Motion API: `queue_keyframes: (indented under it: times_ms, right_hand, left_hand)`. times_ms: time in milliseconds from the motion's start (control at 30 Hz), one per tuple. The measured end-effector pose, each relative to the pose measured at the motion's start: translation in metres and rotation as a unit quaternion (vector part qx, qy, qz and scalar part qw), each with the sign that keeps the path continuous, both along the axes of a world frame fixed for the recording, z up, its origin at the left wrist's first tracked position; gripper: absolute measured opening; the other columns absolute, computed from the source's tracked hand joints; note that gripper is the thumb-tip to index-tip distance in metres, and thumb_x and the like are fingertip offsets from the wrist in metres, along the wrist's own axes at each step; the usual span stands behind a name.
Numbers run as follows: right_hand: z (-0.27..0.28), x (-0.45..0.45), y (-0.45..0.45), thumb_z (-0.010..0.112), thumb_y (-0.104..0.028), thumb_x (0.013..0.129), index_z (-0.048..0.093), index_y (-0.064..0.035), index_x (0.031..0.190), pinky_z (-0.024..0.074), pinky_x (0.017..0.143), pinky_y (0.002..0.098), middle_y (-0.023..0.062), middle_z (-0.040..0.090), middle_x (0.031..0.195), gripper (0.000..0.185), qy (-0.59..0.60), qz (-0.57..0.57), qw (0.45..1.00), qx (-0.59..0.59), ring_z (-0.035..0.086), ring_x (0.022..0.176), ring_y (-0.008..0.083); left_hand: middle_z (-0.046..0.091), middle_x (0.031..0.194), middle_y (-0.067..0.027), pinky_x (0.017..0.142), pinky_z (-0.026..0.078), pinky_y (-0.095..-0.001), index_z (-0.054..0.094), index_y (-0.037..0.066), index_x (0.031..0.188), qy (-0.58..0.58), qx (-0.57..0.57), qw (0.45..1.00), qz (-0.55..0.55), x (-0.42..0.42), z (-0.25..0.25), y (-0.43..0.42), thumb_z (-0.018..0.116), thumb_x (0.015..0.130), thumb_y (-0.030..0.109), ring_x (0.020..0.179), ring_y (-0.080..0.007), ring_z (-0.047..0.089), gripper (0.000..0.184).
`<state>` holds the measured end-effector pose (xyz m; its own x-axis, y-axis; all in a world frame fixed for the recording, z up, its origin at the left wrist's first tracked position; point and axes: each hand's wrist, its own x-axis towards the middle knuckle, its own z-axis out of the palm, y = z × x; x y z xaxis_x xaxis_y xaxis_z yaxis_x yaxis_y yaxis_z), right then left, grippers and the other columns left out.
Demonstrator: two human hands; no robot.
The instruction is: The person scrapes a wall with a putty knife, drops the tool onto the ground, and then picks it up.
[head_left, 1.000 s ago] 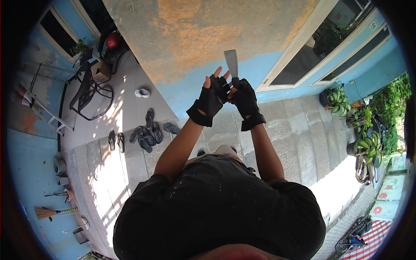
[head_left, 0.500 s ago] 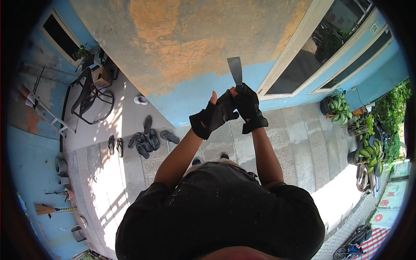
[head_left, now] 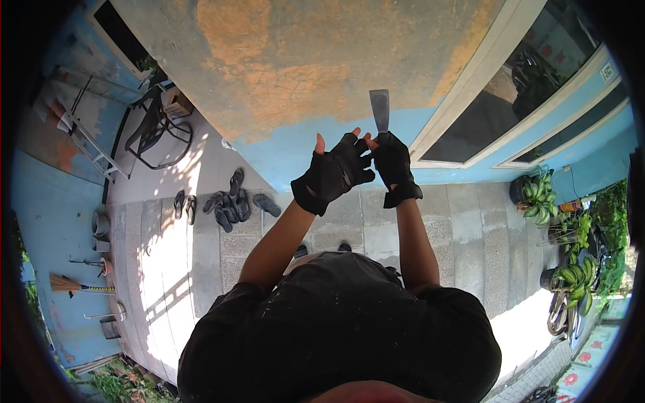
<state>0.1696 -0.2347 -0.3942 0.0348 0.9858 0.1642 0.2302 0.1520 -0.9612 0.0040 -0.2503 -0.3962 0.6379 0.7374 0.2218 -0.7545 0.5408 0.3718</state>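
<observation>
My right hand [head_left: 393, 164], in a black fingerless glove, is closed round the handle of a metal scraper [head_left: 380, 111], whose blade points up toward the wall. Just left of it is my left hand [head_left: 334, 169], gloved the same way, with its thumb raised and fingers spread, its fingertips close to the right hand. Whether they touch cannot be made out. Ahead of both hands stands a wall [head_left: 289, 80] with grey and orange patches above a blue band.
A window [head_left: 490, 111] is at the right, above potted plants [head_left: 537, 195]. Several dark sandals [head_left: 232, 205] lie on the paving at left. Farther left are a black chair [head_left: 158, 127], a ladder [head_left: 91, 144] with a person's leg [head_left: 59, 115] beside it, and a broom [head_left: 74, 285].
The view has shifted. The scraper has moved slightly right with my right hand. My left hand has come away from its closer overlap with the right, its fingers more spread.
</observation>
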Motion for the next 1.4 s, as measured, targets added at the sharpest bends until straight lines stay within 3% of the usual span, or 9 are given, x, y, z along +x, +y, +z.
queue_keyframes:
  times_ms: [133, 200, 267, 400, 567, 867, 933, 1200, 1400]
  right_hand:
    - [0.008, 0.002, 0.002, 0.066, -0.02, 0.09, 0.063, -0.0071, 0.093, 0.0475, 0.056, 0.0287, 0.0022, 0.062, 0.074, 0.013, 0.25, 0.136, 0.952, -0.113, 0.058, 0.063, 0.0126]
    - [0.005, -0.001, 0.001, 0.06, -0.019, 0.094, 0.06, -0.0068, 0.101, 0.0513, 0.06, 0.0325, 0.007, 0.062, 0.086, 0.014, 0.579, 0.391, 0.696, -0.164, 0.06, 0.071, 0.0184]
    - [0.006, -0.014, -0.001, 0.056, -0.016, 0.097, 0.057, -0.0047, 0.105, 0.0566, 0.07, 0.0377, 0.0098, 0.062, 0.097, 0.014, 0.569, 0.302, 0.738, -0.201, 0.065, 0.089, 0.025]
    - [-0.017, 0.013, 0.051, 0.049, -0.013, 0.099, 0.047, -0.0027, 0.116, 0.0576, 0.071, 0.0344, 0.0143, 0.062, 0.097, 0.019, 0.392, 0.074, 0.911, -0.104, 0.066, 0.093, 0.0262]
    - [-0.006, -0.005, 0.023, 0.052, -0.021, 0.099, 0.053, -0.0042, 0.109, 0.0541, 0.057, 0.0347, 0.0016, 0.046, 0.067, 0.019, 0.51, 0.376, 0.76, -0.145, 0.052, 0.056, 0.0146]
    - [0.079, -0.007, 0.034, 0.048, -0.029, 0.101, 0.05, -0.0085, 0.123, 0.0424, 0.047, 0.0312, 0.0038, 0.047, 0.069, 0.03, 0.469, 0.394, 0.787, -0.073, 0.046, 0.05, 0.0151]
    - [0.109, -0.015, 0.054, 0.047, -0.024, 0.101, 0.046, -0.0139, 0.122, 0.0434, 0.047, 0.0309, 0.0044, 0.052, 0.074, 0.023, 0.398, 0.381, 0.831, -0.077, 0.05, 0.053, 0.0162]
    - [0.283, -0.048, 0.156, 0.042, -0.029, 0.104, 0.054, -0.0207, 0.101, 0.0401, 0.047, 0.0211, -0.0013, 0.047, 0.076, 0.015, 0.542, 0.646, 0.534, -0.064, 0.045, 0.052, 0.0061]
    - [0.346, -0.079, 0.197, 0.037, -0.029, 0.105, 0.056, -0.0208, 0.109, 0.0389, 0.045, 0.0216, -0.0012, 0.045, 0.069, 0.021, 0.526, 0.7, 0.482, 0.018, 0.044, 0.05, 0.0071]
  left_hand:
    - [0.046, 0.137, -0.0129, 0.1, 0.042, -0.0512, 0.013, 0.012, 0.153, 0.003, -0.089, 0.991, 0.103, 0.008, -0.004, 0.007, 0.038, 0.081, 0.082, 0.117, -0.0298, 0.052, 0.103]
    - [0.044, 0.14, -0.0133, 0.103, 0.041, -0.044, 0.019, 0.009, 0.151, -0.21, 0.16, 0.96, -0.096, 0.011, -0.053, 0.036, 0.033, 0.083, 0.081, 0.121, -0.0263, 0.051, 0.099]
    - [0.048, 0.134, -0.0094, 0.104, 0.041, -0.04, 0.027, 0.008, 0.148, 0.034, -0.107, 0.988, 0.107, 0.028, -0.014, 0.001, 0.033, 0.084, 0.08, 0.125, -0.0239, 0.048, 0.096]
    - [0.047, 0.136, -0.0109, 0.102, 0.039, -0.0555, 0.03, 0.013, 0.145, -0.056, -0.037, 0.997, 0.029, 0.021, -0.017, 0.003, 0.047, 0.08, 0.078, 0.13, -0.0299, 0.044, 0.093]
    - [0.052, 0.129, -0.0128, 0.099, 0.043, -0.0474, 0.027, 0.01, 0.148, -0.043, -0.08, 0.991, 0.098, 0.022, -0.058, 0.026, 0.04, 0.086, 0.075, 0.119, -0.0297, 0.051, 0.091]
    - [0.058, 0.082, -0.0014, 0.05, 0.052, -0.0244, 0.028, 0.001, 0.146, 0.178, 0.224, 0.935, 0.208, 0.013, 0.047, 0.057, 0.05, 0.092, 0.059, 0.059, -0.0124, 0.061, 0.083]
    - [0.06, 0.128, -0.0159, 0.039, 0.046, -0.02, 0.043, 0.0, 0.135, 0.294, 0.226, 0.892, 0.257, 0.01, 0.117, 0.067, 0.053, 0.094, 0.052, 0.046, -0.0072, 0.053, 0.067]
    - [0.066, 0.108, -0.01, 0.045, 0.058, -0.0317, 0.045, 0.002, 0.127, 0.361, 0.287, 0.837, 0.293, -0.008, 0.342, 0.15, 0.044, 0.1, 0.032, 0.053, -0.0225, 0.064, 0.04]
    - [0.067, 0.097, -0.0071, 0.044, 0.056, -0.0315, 0.056, 0.005, 0.115, 0.383, 0.328, 0.786, 0.358, -0.021, 0.406, 0.209, 0.046, 0.098, 0.041, 0.054, -0.0233, 0.065, 0.041]
